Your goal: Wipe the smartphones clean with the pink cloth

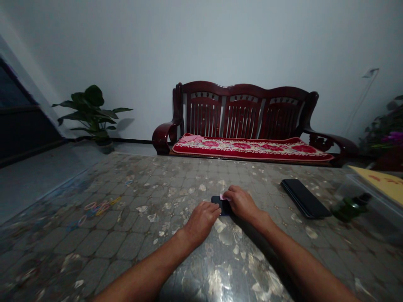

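A small, dark, flat rectangular object (224,207) lies on the patterned tablecloth (132,239), between my two hands. My left hand (202,220) grips its left side, fingers together. Pinched in my right hand (242,202) is a small pale pink cloth (223,197), which rests against the top of the dark object. The right fingertips are partly hidden behind that hand, and the exact kind of the dark object cannot be made out.
To the right lie a black wallet-like case (304,198), a green bottle (351,207) and a clear plastic box (371,188) with a yellow sheet (385,182) on top. Several coloured bands (102,208) are scattered at left. A wooden bench (242,111) stands beyond the table.
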A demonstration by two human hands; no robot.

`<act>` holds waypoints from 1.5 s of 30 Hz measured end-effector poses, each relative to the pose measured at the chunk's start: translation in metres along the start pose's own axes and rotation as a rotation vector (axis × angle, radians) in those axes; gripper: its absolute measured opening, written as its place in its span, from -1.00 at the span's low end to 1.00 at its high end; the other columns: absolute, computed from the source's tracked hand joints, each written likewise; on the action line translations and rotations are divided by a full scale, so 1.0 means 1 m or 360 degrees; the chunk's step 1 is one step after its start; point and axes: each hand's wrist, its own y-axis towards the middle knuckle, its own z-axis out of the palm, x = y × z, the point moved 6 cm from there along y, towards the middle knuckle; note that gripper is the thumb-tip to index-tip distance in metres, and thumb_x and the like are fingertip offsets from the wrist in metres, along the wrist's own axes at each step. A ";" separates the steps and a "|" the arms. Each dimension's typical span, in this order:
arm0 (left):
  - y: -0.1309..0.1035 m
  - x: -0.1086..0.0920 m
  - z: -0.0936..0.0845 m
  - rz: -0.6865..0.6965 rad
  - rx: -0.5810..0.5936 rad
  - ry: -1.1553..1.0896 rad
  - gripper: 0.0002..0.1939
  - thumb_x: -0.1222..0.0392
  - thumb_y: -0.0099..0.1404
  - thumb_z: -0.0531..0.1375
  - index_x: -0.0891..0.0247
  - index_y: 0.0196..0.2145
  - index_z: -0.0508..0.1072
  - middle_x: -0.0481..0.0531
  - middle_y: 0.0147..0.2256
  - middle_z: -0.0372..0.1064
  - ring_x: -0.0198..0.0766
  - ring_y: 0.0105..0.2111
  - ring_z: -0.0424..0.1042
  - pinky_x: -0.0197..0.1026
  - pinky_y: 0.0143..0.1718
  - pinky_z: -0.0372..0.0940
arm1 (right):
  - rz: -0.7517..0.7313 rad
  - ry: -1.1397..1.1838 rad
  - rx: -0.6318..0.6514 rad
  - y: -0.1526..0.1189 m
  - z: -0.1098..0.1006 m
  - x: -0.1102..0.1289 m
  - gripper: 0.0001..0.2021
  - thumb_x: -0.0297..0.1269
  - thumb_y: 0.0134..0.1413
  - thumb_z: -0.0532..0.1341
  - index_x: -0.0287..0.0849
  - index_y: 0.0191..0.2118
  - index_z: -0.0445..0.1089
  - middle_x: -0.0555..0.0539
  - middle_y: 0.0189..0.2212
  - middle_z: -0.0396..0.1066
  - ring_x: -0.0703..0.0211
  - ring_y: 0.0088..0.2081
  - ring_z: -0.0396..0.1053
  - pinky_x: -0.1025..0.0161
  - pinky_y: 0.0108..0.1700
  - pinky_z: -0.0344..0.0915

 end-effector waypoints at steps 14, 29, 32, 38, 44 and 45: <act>-0.001 0.001 -0.001 0.0005 -0.0103 -0.0038 -0.77 0.35 0.46 0.12 0.23 -0.15 0.60 0.11 -0.13 0.59 -0.13 -0.14 0.56 -0.08 -0.06 0.42 | 0.0005 0.0053 0.0022 0.003 0.003 -0.013 -0.69 -0.51 0.24 0.11 -0.15 -0.13 0.60 -0.14 -0.23 0.47 0.11 -0.14 0.38 0.30 -0.14 0.18; -0.002 0.002 0.001 -0.0015 -0.0100 -0.0033 -0.78 0.38 0.43 0.16 0.23 -0.13 0.59 0.11 -0.09 0.59 -0.12 -0.11 0.57 -0.08 -0.06 0.45 | -0.0118 0.0082 -0.0038 0.001 0.006 0.001 -0.71 -0.51 0.23 0.14 -0.13 -0.13 0.60 -0.12 -0.24 0.46 0.12 -0.15 0.37 0.30 -0.13 0.19; -0.002 0.002 0.001 -0.0032 -0.0079 -0.0009 -0.79 0.38 0.43 0.15 0.22 -0.15 0.59 0.10 -0.11 0.60 -0.12 -0.13 0.57 -0.08 -0.08 0.45 | -0.0070 0.0084 -0.0047 -0.001 0.003 -0.003 -0.69 -0.54 0.21 0.15 -0.14 -0.11 0.60 -0.12 -0.23 0.46 0.12 -0.13 0.37 0.30 -0.12 0.19; -0.002 0.001 0.000 -0.0002 -0.0154 -0.0037 -0.79 0.39 0.43 0.14 0.23 -0.17 0.58 0.08 -0.15 0.60 -0.15 -0.16 0.58 -0.11 -0.10 0.44 | -0.0194 0.0083 -0.0015 0.007 0.012 0.021 -0.74 -0.42 0.30 0.16 -0.08 -0.08 0.60 -0.12 -0.23 0.46 0.11 -0.13 0.36 0.29 -0.14 0.17; -0.006 0.003 0.003 0.0044 -0.0284 0.0012 -0.79 0.38 0.42 0.16 0.22 -0.13 0.59 0.11 -0.10 0.60 -0.13 -0.13 0.59 -0.09 -0.09 0.46 | -0.0107 0.0073 -0.0015 -0.003 0.004 0.001 -0.71 -0.49 0.26 0.14 -0.12 -0.11 0.60 -0.13 -0.22 0.47 0.10 -0.12 0.37 0.28 -0.11 0.19; -0.006 0.003 0.004 0.0053 -0.0303 0.0032 -0.79 0.38 0.42 0.17 0.22 -0.14 0.60 0.12 -0.10 0.61 -0.13 -0.14 0.59 -0.08 -0.10 0.46 | -0.0081 0.0078 -0.0009 -0.006 0.002 -0.005 -0.69 -0.52 0.23 0.13 -0.13 -0.10 0.59 -0.13 -0.20 0.47 0.10 -0.10 0.37 0.29 -0.09 0.19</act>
